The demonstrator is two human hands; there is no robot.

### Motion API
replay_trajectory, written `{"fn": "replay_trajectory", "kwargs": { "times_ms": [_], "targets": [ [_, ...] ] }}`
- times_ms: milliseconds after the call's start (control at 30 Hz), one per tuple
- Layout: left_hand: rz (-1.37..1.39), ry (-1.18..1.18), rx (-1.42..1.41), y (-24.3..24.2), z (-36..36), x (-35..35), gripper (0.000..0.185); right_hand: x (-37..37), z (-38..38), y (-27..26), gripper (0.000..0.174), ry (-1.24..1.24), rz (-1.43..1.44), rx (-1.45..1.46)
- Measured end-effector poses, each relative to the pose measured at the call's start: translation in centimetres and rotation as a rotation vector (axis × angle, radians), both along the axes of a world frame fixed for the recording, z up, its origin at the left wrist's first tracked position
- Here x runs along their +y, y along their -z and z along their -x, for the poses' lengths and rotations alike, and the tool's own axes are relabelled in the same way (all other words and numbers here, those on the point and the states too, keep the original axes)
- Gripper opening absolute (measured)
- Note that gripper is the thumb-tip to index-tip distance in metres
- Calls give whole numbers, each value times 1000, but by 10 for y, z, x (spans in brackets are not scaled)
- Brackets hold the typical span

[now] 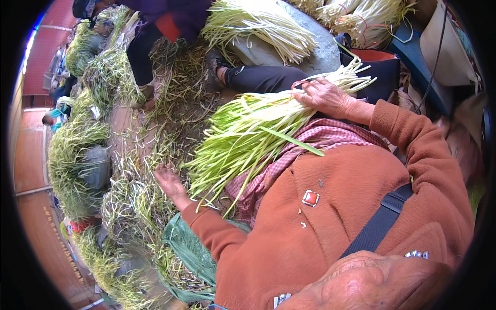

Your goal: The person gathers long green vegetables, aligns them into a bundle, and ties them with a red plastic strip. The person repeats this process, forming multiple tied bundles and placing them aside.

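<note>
A bundle of long leafy shoots (244, 135), like garlic shoots, lies across my lap on a pink checked cloth (329, 130). Its pale stalk ends point to the upper right and its green leaf tips to the lower left. My right hand (323, 97) grips the pale part, fingers beside a red tie (297, 83) that goes around the stalks. One broad leaf blade (292, 141) sticks out across the bundle towards my orange-brown top. My left hand (170, 186) is apart from the bundle, beyond its leaf tips, fingers spread and holding nothing, above litter on the ground.
Loose pale shoots (267, 35) lie on a grey surface (329, 44) at the top, near tied bundles (360, 21). A dark bag (376, 73) stands right of my right hand. Another person's leg (143, 54) is upper left. Heaps of shoots (73, 166) and a green sack (190, 252) lie leftward.
</note>
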State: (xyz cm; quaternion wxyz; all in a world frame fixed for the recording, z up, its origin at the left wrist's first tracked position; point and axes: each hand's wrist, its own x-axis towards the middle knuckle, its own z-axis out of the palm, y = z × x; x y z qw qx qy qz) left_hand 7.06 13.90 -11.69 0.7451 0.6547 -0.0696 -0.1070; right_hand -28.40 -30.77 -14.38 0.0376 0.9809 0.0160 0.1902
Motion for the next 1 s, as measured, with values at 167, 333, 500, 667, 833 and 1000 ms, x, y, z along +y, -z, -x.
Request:
{"fn": "replay_trajectory", "kwargs": {
  "times_ms": [167,333,500,667,833,1000],
  "targets": [
    [-206,164,-366,-94,42,-94,39,8,1,1,41,23,-23,-14],
    [-423,915,-857,-86,140,-249,42,16,4,-9,39,58,-55,5],
    [-707,1156,-900,-40,181,-318,41,23,10,-14,37,91,-61,78],
    [-564,1046,-797,-12,175,-325,24,28,22,-21,50,47,-193,116],
    [-308,982,-319,-9,169,-321,19,31,34,-25,43,34,-279,48],
    [-126,933,-255,-32,167,-317,18,27,42,-26,41,-18,-429,-58]
  ]
}}
